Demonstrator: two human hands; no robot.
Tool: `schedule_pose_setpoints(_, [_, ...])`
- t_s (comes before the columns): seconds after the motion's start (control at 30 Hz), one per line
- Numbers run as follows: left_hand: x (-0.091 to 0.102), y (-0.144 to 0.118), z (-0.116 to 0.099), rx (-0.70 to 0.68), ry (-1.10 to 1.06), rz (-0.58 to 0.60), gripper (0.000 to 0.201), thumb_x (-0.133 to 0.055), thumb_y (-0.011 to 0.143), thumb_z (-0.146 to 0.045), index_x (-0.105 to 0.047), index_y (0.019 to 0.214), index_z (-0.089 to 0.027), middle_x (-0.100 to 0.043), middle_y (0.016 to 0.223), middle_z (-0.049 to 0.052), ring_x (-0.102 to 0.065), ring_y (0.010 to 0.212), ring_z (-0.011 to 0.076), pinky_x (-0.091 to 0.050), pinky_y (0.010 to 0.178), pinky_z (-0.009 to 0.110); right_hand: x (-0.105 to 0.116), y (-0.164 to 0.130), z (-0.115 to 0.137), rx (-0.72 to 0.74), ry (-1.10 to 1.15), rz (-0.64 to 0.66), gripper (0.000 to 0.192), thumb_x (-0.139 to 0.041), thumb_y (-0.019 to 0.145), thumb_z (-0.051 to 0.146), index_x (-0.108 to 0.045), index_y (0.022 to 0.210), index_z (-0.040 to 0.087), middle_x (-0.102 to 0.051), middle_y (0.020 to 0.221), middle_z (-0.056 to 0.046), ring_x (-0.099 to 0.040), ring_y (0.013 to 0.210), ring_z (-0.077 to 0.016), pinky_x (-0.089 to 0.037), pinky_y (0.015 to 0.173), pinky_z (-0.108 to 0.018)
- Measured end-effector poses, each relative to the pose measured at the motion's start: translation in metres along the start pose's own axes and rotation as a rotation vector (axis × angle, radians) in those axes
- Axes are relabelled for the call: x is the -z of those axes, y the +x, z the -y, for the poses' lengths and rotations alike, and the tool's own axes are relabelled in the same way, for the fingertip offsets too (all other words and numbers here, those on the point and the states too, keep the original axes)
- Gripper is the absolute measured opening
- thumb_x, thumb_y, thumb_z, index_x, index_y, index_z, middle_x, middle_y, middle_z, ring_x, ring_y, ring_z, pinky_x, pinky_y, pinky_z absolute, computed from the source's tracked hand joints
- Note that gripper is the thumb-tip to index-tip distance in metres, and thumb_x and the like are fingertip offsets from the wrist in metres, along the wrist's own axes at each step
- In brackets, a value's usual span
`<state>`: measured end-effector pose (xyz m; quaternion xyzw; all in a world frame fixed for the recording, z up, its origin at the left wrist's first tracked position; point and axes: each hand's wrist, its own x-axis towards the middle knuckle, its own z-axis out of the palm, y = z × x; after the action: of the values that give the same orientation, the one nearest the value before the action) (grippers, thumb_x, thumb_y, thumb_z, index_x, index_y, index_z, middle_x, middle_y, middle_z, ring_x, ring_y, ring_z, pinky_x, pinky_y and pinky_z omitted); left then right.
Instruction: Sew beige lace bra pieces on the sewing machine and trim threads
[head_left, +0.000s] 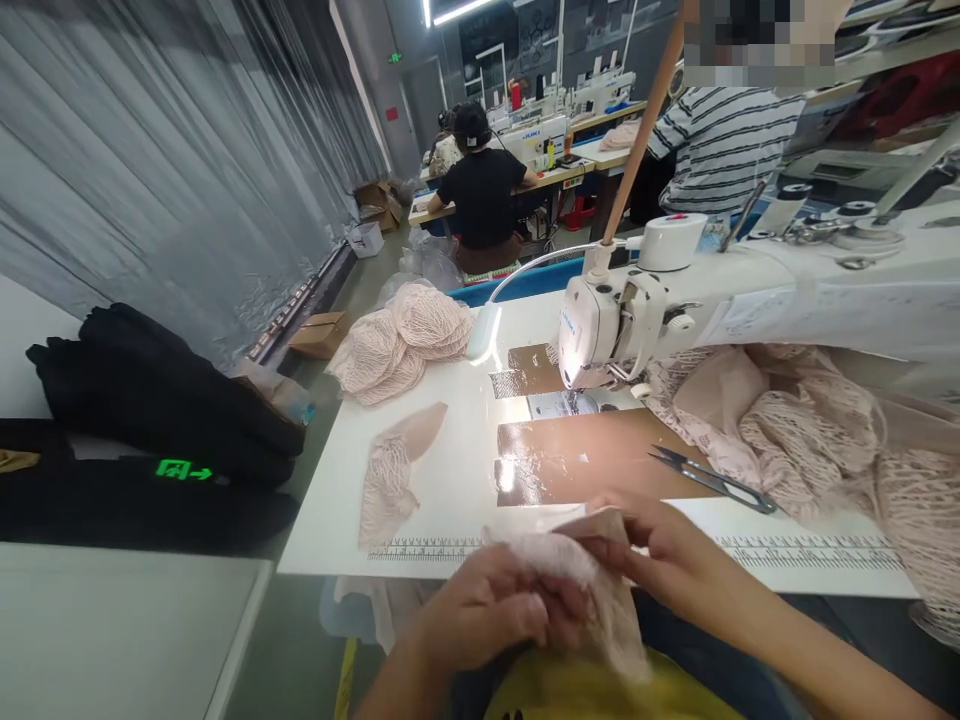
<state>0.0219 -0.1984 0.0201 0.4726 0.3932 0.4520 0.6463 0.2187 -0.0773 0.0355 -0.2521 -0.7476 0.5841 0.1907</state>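
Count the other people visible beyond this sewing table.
2. A person in black sits at a far machine; a person in a striped shirt sits nearer, right. More may be hidden.

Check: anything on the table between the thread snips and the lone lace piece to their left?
Head view: only the glossy brown panel lies between the thread snips and the lace piece; otherwise bare white table.

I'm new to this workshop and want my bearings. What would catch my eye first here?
Both hands, left hand and right hand, pinch a pale pink lace piece at the table's near edge. Behind them stands a white sewing machine, with thread snips on the shiny plate and pink lace heaped at right.
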Motion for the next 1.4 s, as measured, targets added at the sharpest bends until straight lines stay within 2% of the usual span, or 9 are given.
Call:
schedule_pose_setpoints(0.07, [-0.003,0.003,-0.003,-0.083,-0.053,0.07,0.063,-0.062,0.081,-0.052,-0.046,0.135,-0.024,-0.058,0.114,0.013,-0.061,0.085,0.02,-0.046,0.066,0.026,-0.008,0.004,-0.01,-0.093,0.282,0.208,0.031,-0.06,0.084,0.049,-0.058,0.081,0.018,-0.059,0.077,-0.002,-0.055,0.069,-0.0167,-0.043,0.061,-0.027])
schedule_pose_setpoints(0.23, [0.005,0.022,-0.003,-0.231,0.397,-0.238,0.061,-0.066,0.082,-0.037,-0.043,0.137,-0.025,-0.046,0.133,0.012,-0.05,0.109,0.0251,-0.044,0.087,0.034,-0.016,0.009,-0.019,-0.087,0.592,0.34,0.037,-0.066,0.08,0.047,-0.062,0.1,0.016,-0.063,0.096,-0.006,-0.058,0.086,-0.0197,-0.046,0.077,-0.031])
schedule_pose_setpoints(0.43, [-0.002,0.047,0.011,-0.105,0.19,-0.33,0.034,-0.048,0.092,-0.046,-0.058,0.085,-0.014,-0.054,0.076,0.002,-0.047,0.07,0.013,-0.041,0.066,0.023,-0.009,0.014,-0.025,0.023,0.059,-0.09,0.055,-0.052,0.09,0.04,-0.035,0.139,0.021,-0.057,0.073,0.001,-0.054,0.067,-0.0166,-0.044,0.065,-0.029])
schedule_pose_setpoints(0.53, [-0.005,0.053,0.015,-0.094,0.167,-0.536,0.037,-0.045,0.093,-0.047,-0.046,0.072,-0.017,-0.042,0.066,-0.003,-0.038,0.063,0.0106,-0.037,0.061,0.021,-0.001,0.015,-0.019,0.127,-0.156,0.088,0.027,-0.041,0.095,0.036,-0.059,0.108,0.021,-0.057,0.074,-0.001,-0.05,0.065,-0.0152,-0.04,0.063,-0.027])
schedule_pose_setpoints(0.63, [-0.001,0.053,0.013,-0.071,0.139,-0.65,0.04,-0.043,0.092,-0.052,-0.04,0.07,-0.019,-0.038,0.065,-0.003,-0.036,0.062,0.0111,-0.036,0.06,0.021,0.013,0.013,-0.012,0.148,-0.224,0.36,0.038,-0.036,0.097,0.037,-0.054,0.069,0.019,-0.053,0.066,0.0,-0.045,0.059,-0.013,-0.034,0.057,-0.026])
schedule_pose_setpoints(0.87, [0.008,0.054,0.006,-0.037,0.144,-0.596,0.04,-0.043,0.092,-0.052,-0.047,0.072,-0.018,-0.044,0.066,-0.001,-0.041,0.064,0.0126,-0.038,0.061,0.023,0.047,0.002,-0.025,0.049,-0.195,0.117,0.019,-0.061,0.085,0.039,-0.057,0.088,0.021,-0.058,0.08,-0.002,-0.051,0.067,-0.015,-0.04,0.06,-0.026])
schedule_pose_setpoints(1.03, [0.005,0.057,0.009,-0.08,0.249,-0.502,0.04,-0.042,0.093,-0.05,-0.049,0.073,-0.017,-0.042,0.066,-0.001,-0.039,0.062,0.0121,-0.035,0.059,0.023,0.033,0.019,-0.016,0.089,-0.097,0.009,0.053,-0.073,0.073,0.037,-0.053,0.119,0.024,-0.059,0.109,-0.007,-0.055,0.079,-0.0169,-0.046,0.068,-0.028])
schedule_pose_setpoints(1.2, [0.006,0.052,0.003,-0.119,0.439,-0.482,0.043,-0.037,0.095,-0.049,-0.043,0.066,-0.017,-0.036,0.059,-0.003,-0.034,0.056,0.0107,-0.029,0.053,0.024,0.028,0.033,-0.011,0.041,-0.119,0.179,0.013,-0.064,0.079,0.028,-0.058,0.087,0.02,-0.056,0.075,0.003,-0.048,0.068,-0.0135,-0.036,0.06,-0.023])
schedule_pose_setpoints(1.4, [0.011,0.047,0.003,-0.163,0.605,-0.484,0.042,-0.035,0.097,-0.042,-0.038,0.063,-0.018,-0.035,0.057,-0.003,-0.033,0.054,0.0102,-0.028,0.052,0.024,0.032,0.035,-0.009,0.078,0.146,0.292,0.028,-0.055,0.088,0.041,-0.059,0.074,0.017,-0.055,0.082,-0.001,-0.05,0.076,-0.0157,-0.038,0.069,-0.025])
